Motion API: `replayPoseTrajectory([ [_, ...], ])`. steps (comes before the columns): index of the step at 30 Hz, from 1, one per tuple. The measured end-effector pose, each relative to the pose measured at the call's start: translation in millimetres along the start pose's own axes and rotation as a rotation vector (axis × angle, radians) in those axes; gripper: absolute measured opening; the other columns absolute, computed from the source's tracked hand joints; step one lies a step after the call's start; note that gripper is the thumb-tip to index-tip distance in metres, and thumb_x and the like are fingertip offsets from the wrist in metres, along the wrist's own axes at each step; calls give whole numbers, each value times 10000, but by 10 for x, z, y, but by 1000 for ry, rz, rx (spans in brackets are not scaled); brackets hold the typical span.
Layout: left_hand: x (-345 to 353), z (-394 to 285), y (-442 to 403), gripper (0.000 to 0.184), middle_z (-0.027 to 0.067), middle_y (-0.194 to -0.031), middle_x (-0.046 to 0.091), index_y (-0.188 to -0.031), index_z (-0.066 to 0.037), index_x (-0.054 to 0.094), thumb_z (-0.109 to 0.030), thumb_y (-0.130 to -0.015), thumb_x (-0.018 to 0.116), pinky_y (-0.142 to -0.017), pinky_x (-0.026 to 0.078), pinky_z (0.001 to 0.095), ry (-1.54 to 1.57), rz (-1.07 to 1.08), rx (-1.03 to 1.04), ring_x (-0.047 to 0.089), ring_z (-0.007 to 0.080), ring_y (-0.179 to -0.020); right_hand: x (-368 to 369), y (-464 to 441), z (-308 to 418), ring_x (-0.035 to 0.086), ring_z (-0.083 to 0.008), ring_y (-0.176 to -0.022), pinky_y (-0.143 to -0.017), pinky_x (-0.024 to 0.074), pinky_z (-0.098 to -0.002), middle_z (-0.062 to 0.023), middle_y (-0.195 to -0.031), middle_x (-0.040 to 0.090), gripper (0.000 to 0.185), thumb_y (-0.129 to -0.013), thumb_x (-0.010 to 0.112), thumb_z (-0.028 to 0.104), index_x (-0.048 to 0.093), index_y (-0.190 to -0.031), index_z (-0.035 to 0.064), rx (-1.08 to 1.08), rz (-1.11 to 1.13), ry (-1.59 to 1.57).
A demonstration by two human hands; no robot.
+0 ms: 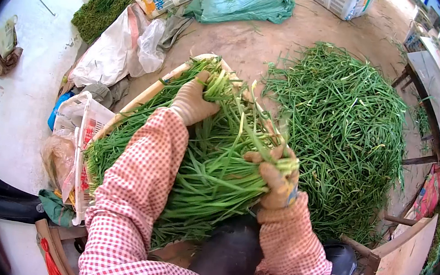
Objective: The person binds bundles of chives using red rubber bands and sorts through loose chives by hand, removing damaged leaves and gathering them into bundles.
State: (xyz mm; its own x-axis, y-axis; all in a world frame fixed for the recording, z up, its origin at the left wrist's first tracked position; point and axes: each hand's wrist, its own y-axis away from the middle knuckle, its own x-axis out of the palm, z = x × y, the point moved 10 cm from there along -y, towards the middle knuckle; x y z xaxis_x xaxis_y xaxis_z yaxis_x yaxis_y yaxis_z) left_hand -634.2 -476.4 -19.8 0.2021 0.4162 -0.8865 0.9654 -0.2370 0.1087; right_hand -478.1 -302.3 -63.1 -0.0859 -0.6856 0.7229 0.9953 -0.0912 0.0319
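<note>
A beige work glove covers my left hand (196, 101), whose fingers close on the pale ends of some green chives (218, 85) at the far end of a shallow tan-rimmed basket (143, 98). Nearer to me, my gloved right hand (278, 183) grips a thick bunch of chives (226, 179) by its cut white ends. Its long green leaves fan out leftward over the basket. More stalks lie along the basket's left side, under my left forearm. My palms are hidden.
A large heap of loose greens (339, 135) lies on the floor at right. A white plastic crate (87, 122) stands at left, by a white sack (111, 52). Wooden stools (398, 261) flank the right side. A green bag (245, 7) and crates lie farther back.
</note>
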Motion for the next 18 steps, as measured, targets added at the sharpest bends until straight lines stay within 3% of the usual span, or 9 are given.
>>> replayPoseTrajectory([
  [2, -80, -4, 112, 376, 52, -997, 645, -1152, -75, 470, -226, -844, 622, -886, 447, 305, 331, 27, -43, 585, 212, -954, -60, -151, -69, 639, -294, -912, -775, 563, -438, -138, -901, 654, 332, -770, 599, -2, 505, -1086, 28, 83, -39, 35],
  [3, -104, 12, 143, 369, 46, -992, 644, -1146, -73, 468, -230, -847, 617, -882, 447, 305, 441, 32, -56, 581, 206, -954, -108, -234, -127, 634, -245, -879, -753, 559, -381, -122, -925, 648, 379, -770, 629, 11, 523, -1134, 22, 61, -48, 82],
  [4, -158, 28, 160, 370, 50, -986, 643, -1133, -73, 468, -215, -833, 632, -867, 453, 303, 415, 0, -15, 586, 203, -937, -34, -314, -93, 634, -245, -879, -753, 559, -381, -122, -925, 648, 379, -770, 629, 11, 523, -1134, 22, 63, -46, 82],
  [6, -202, 86, 258, 375, 57, -974, 640, -1108, -74, 468, -184, -806, 662, -836, 466, 299, 369, -49, 55, 594, 198, -903, 140, -442, -70, 628, -163, -863, -774, 543, -298, -88, -995, 647, 392, -809, 675, 27, 531, -1174, 23, 147, -30, 434],
  [8, -283, 37, 316, 385, 64, -962, 637, -1082, -75, 468, -154, -779, 691, -806, 478, 295, 323, -108, 150, 603, 192, -869, 62, -573, -250, 620, -151, -901, -797, 525, -276, -73, -1038, 639, 410, -809, 676, 20, 538, -1195, 25, 60, -32, 367],
  [10, -139, 124, 306, 417, 73, -945, 638, -1068, -81, 466, -113, -736, 716, -777, 491, 300, 502, -148, 195, 612, 211, -850, 124, -526, -215, 611, -144, -936, -827, 503, -267, -60, -1047, 639, 421, -805, 667, 7, 554, -1209, 27, -70, -40, 211],
  [11, 188, 445, 145, 426, 84, -955, 635, -1068, -87, 466, -112, -726, 718, -784, 493, 307, 829, -99, 121, 615, 218, -868, 233, -476, -139, 601, -146, -983, -855, 490, -273, -73, -1114, 622, 468, -797, 659, -7, 537, -1248, 16, -74, -47, 284],
  [15, 443, 49, 355, 548, 185, -1064, 618, -1195, -97, 475, -177, -708, 714, -854, 485, 396, 339, -32, 132, 611, 339, -985, 254, -579, -309, 561, -189, -1105, -915, 479, -316, -122, -1261, 545, 579, -780, 685, 7, 470, -1317, 8, 58, 50, 429],
  [18, 340, -114, 601, 547, 197, -1048, 626, -1212, -69, 476, -191, -725, 693, -878, 479, 406, 335, 42, 16, 613, 350, -977, 299, -403, -241, 555, -202, -1121, -938, 471, -329, -126, -1254, 550, 613, -761, 736, 43, 475, -1315, 9, -8, 87, 258],
])
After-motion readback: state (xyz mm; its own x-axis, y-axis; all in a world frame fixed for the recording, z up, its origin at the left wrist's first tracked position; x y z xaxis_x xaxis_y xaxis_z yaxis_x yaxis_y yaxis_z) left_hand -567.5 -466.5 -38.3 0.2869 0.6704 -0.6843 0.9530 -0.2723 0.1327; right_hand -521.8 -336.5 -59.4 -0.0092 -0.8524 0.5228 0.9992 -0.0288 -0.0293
